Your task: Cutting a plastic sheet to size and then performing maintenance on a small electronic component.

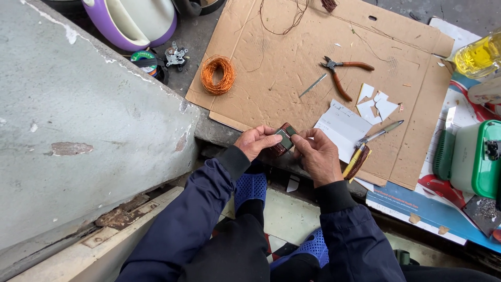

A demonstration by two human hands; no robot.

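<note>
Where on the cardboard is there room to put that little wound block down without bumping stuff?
Bare cardboard lies between the copper wire coil and the pliers. It is crowded on the right, around the paper scraps, the white paper and the screwdriver.

A flattened cardboard sheet (292, 62) covers the grey floor (198, 36) beyond the grip, carrying a copper wire coil (218, 74) to its left, with red-handled pliers (342, 72), white paper scraps (377, 103) and a pen (383, 130) to its right.
</note>
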